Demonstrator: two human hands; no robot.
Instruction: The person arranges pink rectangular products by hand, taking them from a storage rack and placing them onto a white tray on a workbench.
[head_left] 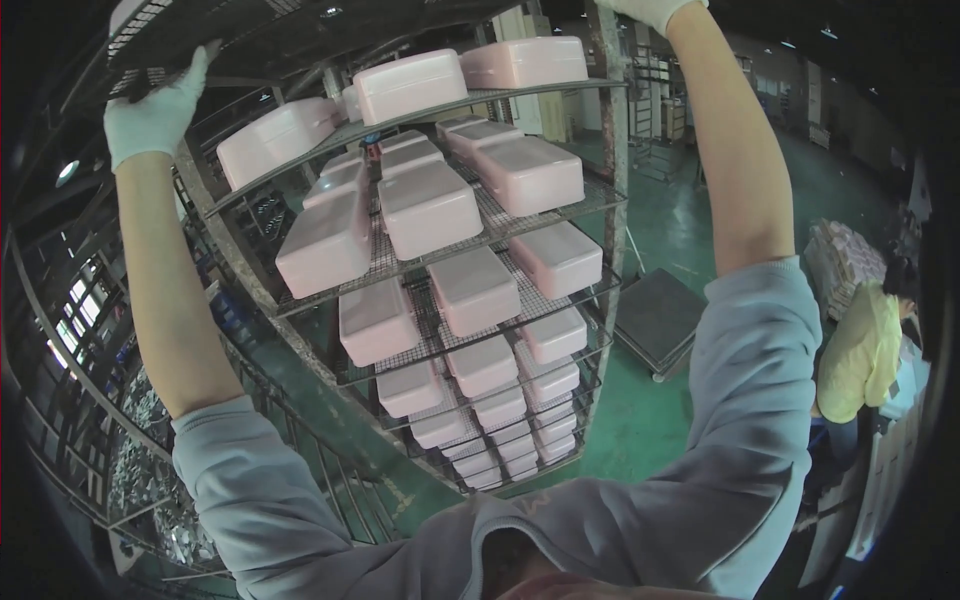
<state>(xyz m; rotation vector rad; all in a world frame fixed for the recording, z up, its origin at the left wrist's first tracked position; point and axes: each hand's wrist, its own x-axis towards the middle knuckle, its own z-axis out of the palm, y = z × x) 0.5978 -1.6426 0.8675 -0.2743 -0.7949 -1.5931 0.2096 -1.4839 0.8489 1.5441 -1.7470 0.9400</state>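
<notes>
A dark mesh tray (270,42) hangs overhead, tilted across the top of the view. My left hand (155,115), in a white glove, is closed on its left edge with the thumb up; the other fingers are partly hidden. My right hand (650,8), also gloved, is raised beside the top of the rack post (613,130); the frame's upper edge cuts off its fingers, so its grip does not show. Between my arms stands a tall metal rack with mesh shelves (400,262). Glossy pale pink rounded blocks (410,85) sit in rows on every visible level.
To the right, a dark flat platform (658,322) lies on the green floor (640,420). A person in a yellow top (860,355) is farther right, near stacked pale goods (845,260). Metal railings (330,465) and a heap of scraps (165,480) are at lower left.
</notes>
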